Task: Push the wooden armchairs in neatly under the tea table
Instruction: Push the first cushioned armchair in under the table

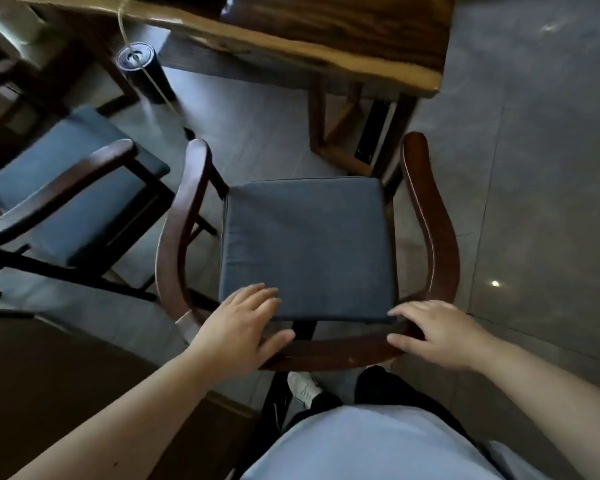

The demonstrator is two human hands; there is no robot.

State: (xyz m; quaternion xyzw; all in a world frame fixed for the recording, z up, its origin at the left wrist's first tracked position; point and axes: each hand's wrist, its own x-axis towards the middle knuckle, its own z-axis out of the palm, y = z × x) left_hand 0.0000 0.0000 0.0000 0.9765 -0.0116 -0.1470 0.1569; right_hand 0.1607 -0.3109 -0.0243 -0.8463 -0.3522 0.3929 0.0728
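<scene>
Both hands sit on the curved dark wooden back rail of the near armchair with the flat blue-grey seat cushion. Left hand is spread, fingers apart, palm over the rail and fingertips reaching the cushion's rear edge. Right hand drapes over the rail, fingers loosely curled on it (more a pushing contact than a clamp, I'd say). Symmetric placement should keep the push straight.

The chair stands just short of the live-edge wooden tea table, its front beside the table's right-end leg frame, seat still out in the open. A second dark armchair with blue cushion stands left of the near one, angled, also not tucked in.
</scene>
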